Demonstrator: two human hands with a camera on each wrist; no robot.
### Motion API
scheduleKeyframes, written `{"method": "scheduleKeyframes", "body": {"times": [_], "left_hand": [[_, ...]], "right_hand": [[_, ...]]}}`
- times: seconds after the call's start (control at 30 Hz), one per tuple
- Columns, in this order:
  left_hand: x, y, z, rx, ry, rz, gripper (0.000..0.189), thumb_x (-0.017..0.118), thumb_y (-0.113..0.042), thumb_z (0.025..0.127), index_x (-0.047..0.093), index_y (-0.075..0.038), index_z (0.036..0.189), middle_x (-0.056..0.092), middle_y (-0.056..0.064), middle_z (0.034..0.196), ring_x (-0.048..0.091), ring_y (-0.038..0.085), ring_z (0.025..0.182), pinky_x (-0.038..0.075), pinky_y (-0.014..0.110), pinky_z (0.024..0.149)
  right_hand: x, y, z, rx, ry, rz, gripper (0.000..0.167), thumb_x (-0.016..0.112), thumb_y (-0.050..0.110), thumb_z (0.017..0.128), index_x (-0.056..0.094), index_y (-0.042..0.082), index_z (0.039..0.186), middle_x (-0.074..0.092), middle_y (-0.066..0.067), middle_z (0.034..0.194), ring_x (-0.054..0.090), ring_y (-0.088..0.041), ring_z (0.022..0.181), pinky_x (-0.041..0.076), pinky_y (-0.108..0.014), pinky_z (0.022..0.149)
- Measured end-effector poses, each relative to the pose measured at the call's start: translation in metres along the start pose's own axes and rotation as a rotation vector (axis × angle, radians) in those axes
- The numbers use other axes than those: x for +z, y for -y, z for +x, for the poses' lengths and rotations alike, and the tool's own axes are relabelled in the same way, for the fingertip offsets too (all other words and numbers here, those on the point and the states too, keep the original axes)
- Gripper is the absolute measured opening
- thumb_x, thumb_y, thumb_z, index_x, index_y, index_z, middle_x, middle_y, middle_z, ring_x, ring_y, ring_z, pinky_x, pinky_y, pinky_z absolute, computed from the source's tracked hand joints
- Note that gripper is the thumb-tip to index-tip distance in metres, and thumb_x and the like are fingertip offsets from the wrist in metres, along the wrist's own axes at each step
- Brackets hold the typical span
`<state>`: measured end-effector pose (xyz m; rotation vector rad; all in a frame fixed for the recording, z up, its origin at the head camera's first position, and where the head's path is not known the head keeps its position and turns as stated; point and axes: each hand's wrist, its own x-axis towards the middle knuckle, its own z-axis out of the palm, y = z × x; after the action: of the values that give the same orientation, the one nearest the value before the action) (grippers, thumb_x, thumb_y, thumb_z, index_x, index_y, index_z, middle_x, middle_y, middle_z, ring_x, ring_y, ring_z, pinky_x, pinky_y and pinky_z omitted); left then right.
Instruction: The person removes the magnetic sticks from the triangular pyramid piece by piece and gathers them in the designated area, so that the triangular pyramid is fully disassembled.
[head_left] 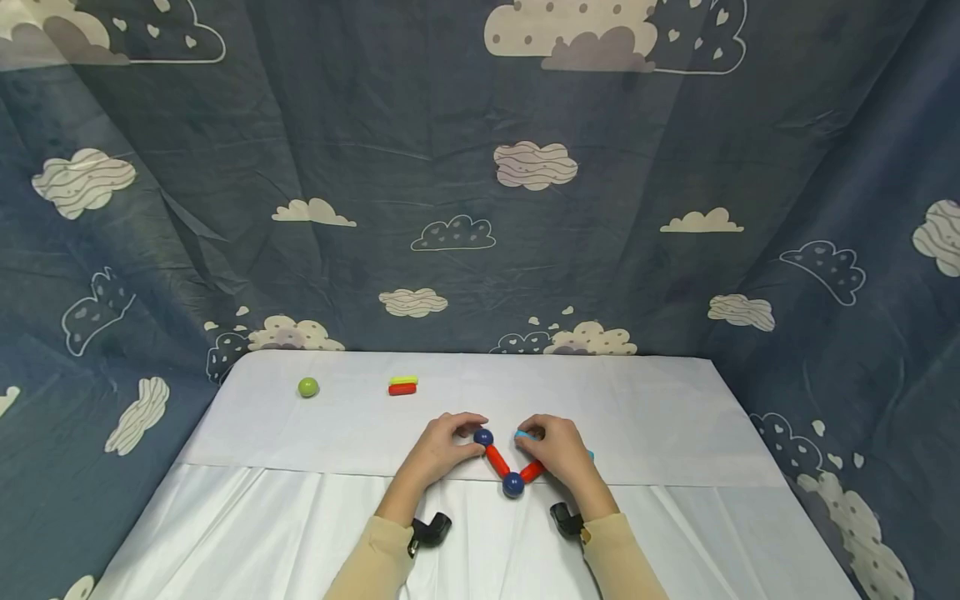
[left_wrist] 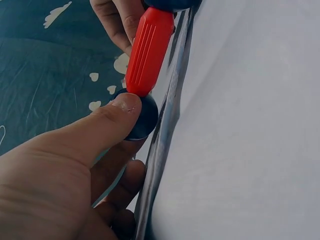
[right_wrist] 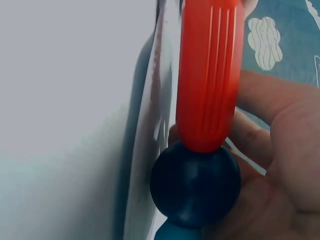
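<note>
Dark blue balls and grooved red rods are joined in a bent chain over the table. My left hand [head_left: 441, 448] pinches the dark blue ball [head_left: 483, 437] at the chain's left end, thumb against it in the left wrist view. A red rod [head_left: 497, 461] runs from it to the middle ball [head_left: 513, 485]. Another red rod [head_left: 532, 472] passes under my right hand [head_left: 561, 450], leading to a dark blue ball [right_wrist: 195, 185] beside the palm. That hand's fingertips hold a light blue rod [head_left: 522, 435]. A second light blue piece [head_left: 591, 455] pokes out past the hand, mostly hidden.
On the white table [head_left: 637, 408], a green ball [head_left: 308, 387] lies at the far left. A yellow rod [head_left: 403, 380] and a red rod [head_left: 402, 389] lie side by side farther back. Dark cloud-printed cloth [head_left: 450, 275] hangs behind and at both sides.
</note>
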<state>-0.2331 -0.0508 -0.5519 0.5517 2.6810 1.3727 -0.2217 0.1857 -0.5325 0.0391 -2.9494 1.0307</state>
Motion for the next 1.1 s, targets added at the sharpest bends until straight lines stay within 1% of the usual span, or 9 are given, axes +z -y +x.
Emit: {"method": "scheduleKeyframes", "body": {"times": [0.23,0.43,0.6,0.7,0.8,0.87,0.93,1.0,1.1], "left_hand": [[-0.002,0.006,0.000,0.013,-0.027,0.002,0.031,0.084,-0.027,0.091,0.078,-0.025,0.122,0.075,-0.005,0.111,0.060,0.012,0.102,0.051,0.035,0.093],[-0.003,0.005,0.000,-0.027,-0.063,0.010,0.029,0.085,-0.028,0.090,0.078,-0.024,0.118,0.074,-0.004,0.111,0.059,0.013,0.101,0.050,0.036,0.092],[-0.002,0.004,0.000,-0.058,-0.104,0.032,0.028,0.086,-0.029,0.089,0.078,-0.025,0.116,0.073,-0.005,0.107,0.057,0.013,0.098,0.047,0.034,0.088],[-0.002,0.002,0.000,-0.077,-0.133,0.038,0.027,0.086,-0.029,0.089,0.078,-0.025,0.115,0.072,-0.004,0.105,0.057,0.014,0.098,0.044,0.036,0.090],[-0.002,0.001,0.000,-0.089,-0.171,0.053,0.027,0.087,-0.029,0.088,0.078,-0.023,0.113,0.073,-0.003,0.104,0.058,0.015,0.097,0.042,0.039,0.093],[-0.002,0.001,0.001,-0.096,-0.196,0.060,0.027,0.087,-0.029,0.088,0.078,-0.022,0.113,0.074,-0.002,0.105,0.058,0.015,0.096,0.041,0.040,0.094],[-0.003,0.000,0.001,-0.096,-0.218,0.070,0.028,0.087,-0.028,0.088,0.078,-0.021,0.113,0.075,-0.001,0.105,0.059,0.015,0.097,0.041,0.040,0.093],[-0.003,0.000,0.001,-0.095,-0.234,0.073,0.028,0.087,-0.027,0.088,0.077,-0.020,0.113,0.075,-0.001,0.105,0.060,0.016,0.098,0.042,0.040,0.092],[-0.003,0.001,0.001,-0.096,-0.248,0.071,0.028,0.087,-0.026,0.088,0.077,-0.019,0.112,0.075,0.000,0.105,0.060,0.016,0.098,0.041,0.039,0.091]], "right_hand": [[-0.001,-0.008,0.004,0.024,-0.067,-0.010,0.019,0.085,0.021,0.091,0.081,0.012,0.107,0.076,-0.004,0.096,0.060,-0.018,0.084,0.055,-0.037,0.082],[-0.004,-0.007,0.004,0.000,-0.113,-0.004,0.022,0.081,0.021,0.093,0.080,0.012,0.114,0.077,-0.007,0.109,0.067,-0.023,0.098,0.058,-0.047,0.095],[-0.005,-0.003,0.002,-0.023,-0.177,0.022,0.022,0.078,0.021,0.096,0.080,0.012,0.116,0.076,-0.008,0.114,0.067,-0.027,0.108,0.056,-0.050,0.099],[-0.006,-0.001,0.002,-0.039,-0.253,0.031,0.019,0.077,0.021,0.097,0.080,0.014,0.114,0.076,-0.006,0.111,0.066,-0.026,0.108,0.055,-0.047,0.099],[-0.006,0.000,0.002,-0.060,-0.295,0.059,0.017,0.077,0.019,0.097,0.080,0.014,0.112,0.072,-0.002,0.096,0.063,-0.021,0.093,0.055,-0.036,0.086],[-0.005,0.000,0.001,-0.069,-0.264,0.103,0.016,0.078,0.019,0.096,0.079,0.014,0.112,0.066,-0.001,0.082,0.058,-0.017,0.078,0.049,-0.028,0.070],[-0.004,0.001,0.001,-0.060,-0.196,0.151,0.018,0.078,0.020,0.096,0.079,0.014,0.113,0.059,0.001,0.072,0.051,-0.015,0.067,0.040,-0.023,0.059],[-0.003,0.001,0.000,-0.038,-0.117,0.187,0.023,0.079,0.024,0.096,0.078,0.015,0.116,0.053,0.002,0.066,0.046,-0.014,0.059,0.032,-0.022,0.052],[0.000,0.002,-0.001,-0.004,-0.001,0.219,0.033,0.080,0.031,0.095,0.075,0.016,0.124,0.050,0.003,0.060,0.043,-0.014,0.052,0.030,-0.022,0.049]]}}
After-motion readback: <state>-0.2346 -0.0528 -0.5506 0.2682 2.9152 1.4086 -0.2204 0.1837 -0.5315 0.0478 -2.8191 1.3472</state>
